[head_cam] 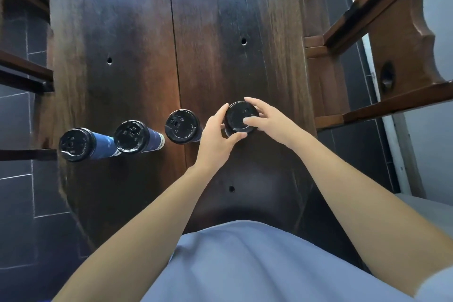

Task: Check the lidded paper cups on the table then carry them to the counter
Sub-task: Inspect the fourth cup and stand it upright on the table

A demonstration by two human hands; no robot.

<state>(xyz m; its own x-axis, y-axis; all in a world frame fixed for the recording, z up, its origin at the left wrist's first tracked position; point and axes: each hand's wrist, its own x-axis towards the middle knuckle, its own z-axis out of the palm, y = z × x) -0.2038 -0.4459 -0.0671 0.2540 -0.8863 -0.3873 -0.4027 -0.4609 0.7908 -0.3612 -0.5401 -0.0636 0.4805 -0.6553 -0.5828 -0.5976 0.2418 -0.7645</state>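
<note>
I have both hands on the cup (239, 117) at the right end of the row. My left hand (217, 136) wraps around its side, with my thumb curled under the near edge of the black lid. My right hand (266, 119) sits on top, fingers (250, 120) bent over the lid and pressing down on it. So both hands are closed on this one cup, and it stands on the dark wood table (137, 44). I think I am checking that the lid is on tight. Three more cups wait to the left of my grip: the nearest cup (181, 126) is just beside my left hand, then the middle cup (132, 137), then the far cup (77, 144), close to the table's left edge. What could go wrong? If I push too hard on the lid, the paper side may squash and the drink could squirt out. If I pull up on a loose lid, it may pop off and spill. My left elbow or wrist could also bump the nearest cup and tip it, since it is so close. I cannot tell if the cups are full.
</note>
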